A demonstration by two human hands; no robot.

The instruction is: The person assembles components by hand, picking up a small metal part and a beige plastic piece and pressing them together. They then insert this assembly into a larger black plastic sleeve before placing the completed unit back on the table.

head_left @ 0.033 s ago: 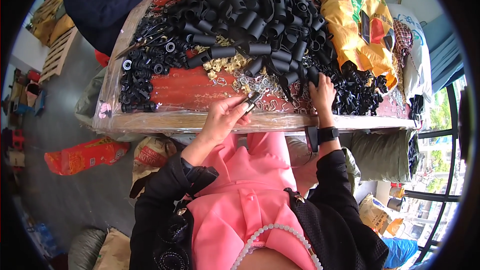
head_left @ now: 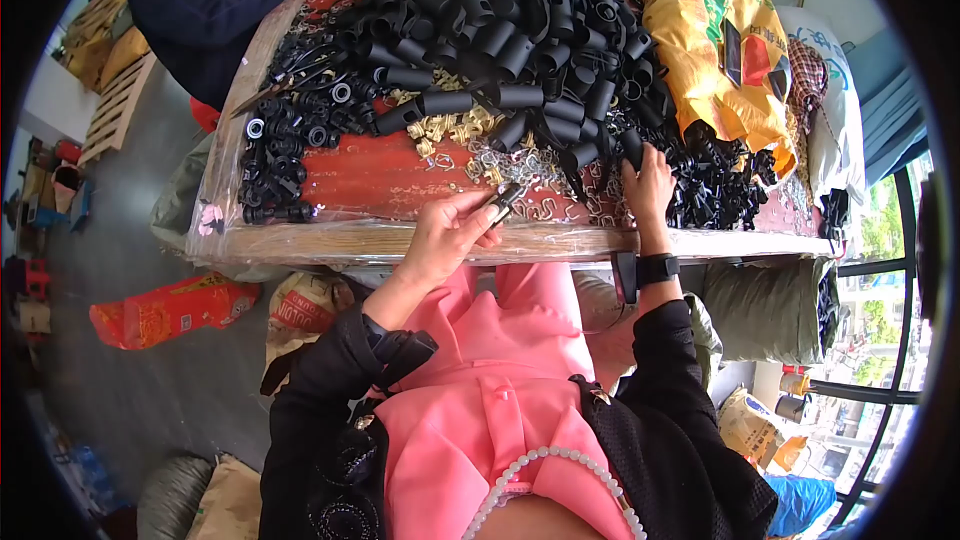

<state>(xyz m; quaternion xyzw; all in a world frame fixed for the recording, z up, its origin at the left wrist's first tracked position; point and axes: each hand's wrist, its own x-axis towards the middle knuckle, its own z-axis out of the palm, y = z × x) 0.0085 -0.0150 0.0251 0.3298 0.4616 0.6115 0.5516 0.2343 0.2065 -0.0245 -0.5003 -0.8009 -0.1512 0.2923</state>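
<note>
My left hand (head_left: 450,232) pinches a small dark slim part (head_left: 506,198) between thumb and fingers, just above the red table top (head_left: 370,180). My right hand (head_left: 650,185), with a black watch (head_left: 655,268) on its wrist, reaches palm down into the black parts at the pile's near right edge. Its fingertips touch a black tube (head_left: 630,147); whether they grip it is hidden. A big heap of black plastic tubes (head_left: 520,30) fills the table's middle. Brass-coloured clips (head_left: 450,128) and silver clips (head_left: 525,168) lie in front of it.
Small black rings and caps (head_left: 290,145) lie at the table's left. A yellow sack (head_left: 715,50) lies on the right end. Another person in a dark blue sleeve (head_left: 210,0) works at the far left corner. A red-orange bag (head_left: 170,310) lies on the floor.
</note>
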